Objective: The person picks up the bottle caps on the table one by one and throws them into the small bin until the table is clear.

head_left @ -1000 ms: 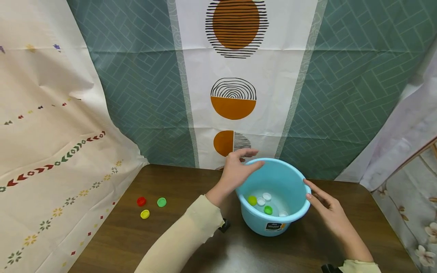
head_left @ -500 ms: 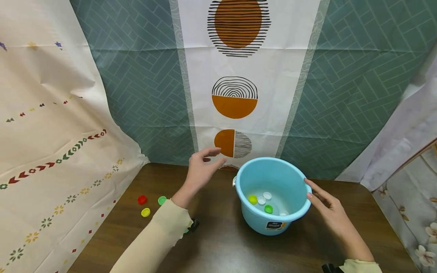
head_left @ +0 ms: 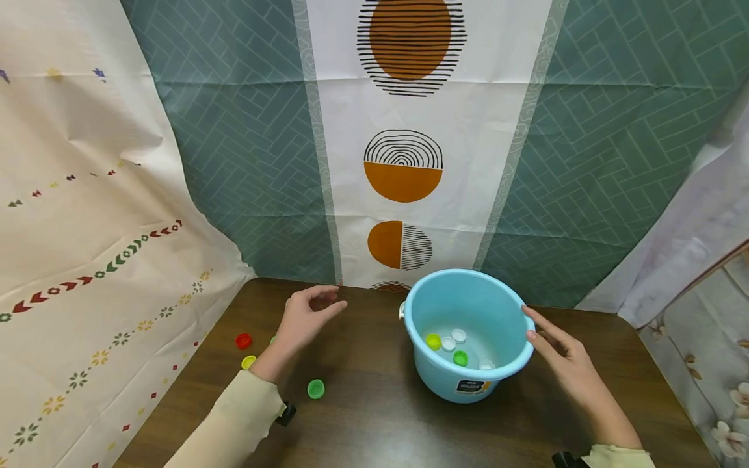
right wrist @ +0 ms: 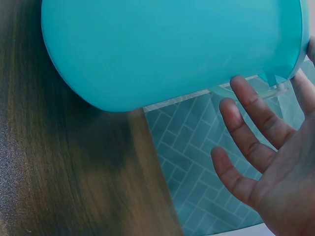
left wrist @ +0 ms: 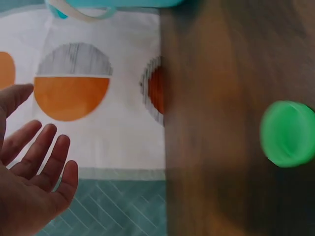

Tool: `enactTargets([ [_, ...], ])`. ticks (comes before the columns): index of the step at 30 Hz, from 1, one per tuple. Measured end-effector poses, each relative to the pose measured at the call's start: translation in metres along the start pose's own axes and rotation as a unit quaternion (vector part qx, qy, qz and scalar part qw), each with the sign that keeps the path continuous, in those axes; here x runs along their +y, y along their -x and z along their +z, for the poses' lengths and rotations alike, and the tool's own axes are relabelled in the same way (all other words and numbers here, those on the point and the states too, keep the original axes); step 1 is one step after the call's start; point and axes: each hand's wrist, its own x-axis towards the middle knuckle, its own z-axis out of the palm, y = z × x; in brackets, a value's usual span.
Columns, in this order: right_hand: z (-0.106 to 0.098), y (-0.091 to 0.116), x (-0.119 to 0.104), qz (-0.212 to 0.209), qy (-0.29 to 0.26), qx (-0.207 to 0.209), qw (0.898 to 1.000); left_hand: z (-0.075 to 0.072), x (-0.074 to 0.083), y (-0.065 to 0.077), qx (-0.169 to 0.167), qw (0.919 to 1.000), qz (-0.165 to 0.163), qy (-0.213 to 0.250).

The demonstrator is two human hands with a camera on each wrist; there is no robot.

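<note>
My left hand [head_left: 301, 322] is in the air over the table's left part, fingers loosely bent with nothing between them. Near its wrist on the table lie a green bottle cap [head_left: 316, 389], a yellow cap [head_left: 248, 362] and a red cap [head_left: 243, 340]. Another green cap [head_left: 273, 339] is mostly hidden behind that hand. My right hand [head_left: 564, 357] holds the rim of a light blue bucket [head_left: 447, 383] with thumb and forefinger; its other fingers [right wrist: 241, 132] spread beside the outer wall. Inside the bucket are a yellow-green cap [head_left: 433, 342], a green cap [head_left: 460, 358] and several white caps [head_left: 459, 335].
The bucket stands upright on a dark wooden table [head_left: 374, 416], its white handle joint [head_left: 402, 311] on the left side. A patterned cloth [head_left: 404, 149] hangs behind the table's back edge. A cream cloth [head_left: 117, 260] hangs on the left, a flowered one [head_left: 714, 364] on the right.
My left hand has moved left and down, away from the bucket's rim toward the caps on the table. The right hand and the bucket have stayed in place.
</note>
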Motion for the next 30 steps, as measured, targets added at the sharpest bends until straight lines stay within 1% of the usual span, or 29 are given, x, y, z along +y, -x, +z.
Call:
enactTargets([
  [3,0.0,0.0,0.0,-0.001,-0.003,0.0,1.0,-0.004,-0.012,0.007,-0.031,0.9992,-0.014,-0.021],
  [5,0.001,0.0,0.0,-0.002,-0.004,0.0,1.0,-0.006,-0.02,0.013,-0.058,0.9976,-0.024,-0.029],
  [8,0.0,0.0,0.0,-0.004,-0.005,0.0,1.0,-0.009,-0.029,0.021,-0.1,0.9934,-0.033,-0.047],
  [11,0.0,0.0,0.0,-0.003,-0.004,0.001,1.0,-0.011,-0.036,0.027,-0.146,0.987,-0.03,-0.061],
  [13,0.0,0.0,0.0,-0.002,-0.004,0.001,1.0,-0.011,-0.042,0.03,-0.183,0.98,-0.025,-0.075],
  [15,0.0,-0.001,0.001,-0.001,-0.005,0.0,1.0,-0.011,-0.049,0.033,-0.224,0.971,-0.02,-0.082],
  [18,0.001,-0.001,0.001,-0.003,-0.01,-0.003,1.0,-0.011,-0.058,0.037,-0.278,0.9548,-0.029,-0.1],
  [20,0.001,-0.001,0.001,-0.004,-0.014,-0.003,1.0,-0.01,-0.062,0.039,-0.304,0.9455,-0.038,-0.109],
  [22,0.001,-0.001,0.001,-0.005,-0.011,-0.003,1.0,-0.01,-0.064,0.04,-0.324,0.9377,-0.043,-0.117],
  [25,0.001,-0.001,0.001,-0.004,-0.01,0.006,1.0,-0.008,-0.065,0.042,-0.347,0.9284,-0.035,-0.128],
  [30,0.0,-0.001,0.001,-0.006,-0.011,0.01,1.0,-0.006,-0.064,0.043,-0.374,0.9141,-0.029,-0.154],
])
